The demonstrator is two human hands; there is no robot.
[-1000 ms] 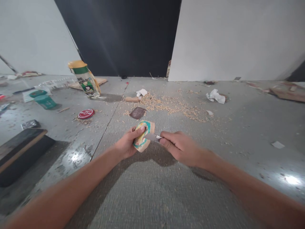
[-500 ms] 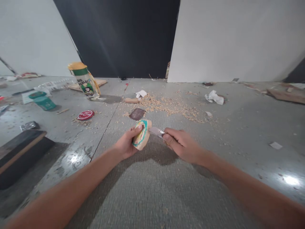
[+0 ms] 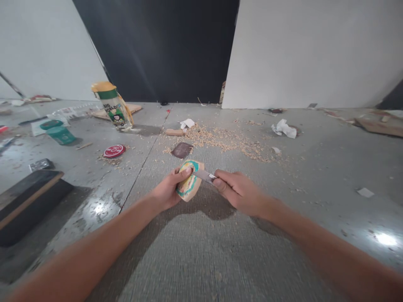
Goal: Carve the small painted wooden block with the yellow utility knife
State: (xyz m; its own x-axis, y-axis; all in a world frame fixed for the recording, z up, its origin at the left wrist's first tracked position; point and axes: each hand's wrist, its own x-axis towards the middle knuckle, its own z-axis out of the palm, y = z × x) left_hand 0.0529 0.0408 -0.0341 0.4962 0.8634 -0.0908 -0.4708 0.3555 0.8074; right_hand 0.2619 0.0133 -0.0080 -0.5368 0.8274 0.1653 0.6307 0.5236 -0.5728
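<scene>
My left hand [image 3: 171, 187] is closed round a pale piece of wood [image 3: 192, 191] painted teal and yellow on its face, the thumb pressing on the painted side. In my right hand [image 3: 236, 188] is a knife [image 3: 203, 175] with a flat grey blade, gripped by the handle, which the fingers mostly hide. The blade lies across the painted face, its tip close to my left thumb. Beyond the hands, a dark brown flat piece [image 3: 181, 150] rests on the floor beside scattered wood shavings [image 3: 225, 140].
Farther off lie a small wooden block [image 3: 174, 132] and crumpled tissue [image 3: 284, 128]. To the left are a red round lid [image 3: 114, 151], a bottle with a yellow cap [image 3: 113, 108], a teal container [image 3: 61, 134] and a black box-like object [image 3: 28, 201]. Panels [image 3: 157, 50] stand behind.
The knife blade has moved left, from the wood's right edge onto its painted face. The wood has tilted slightly in my left hand.
</scene>
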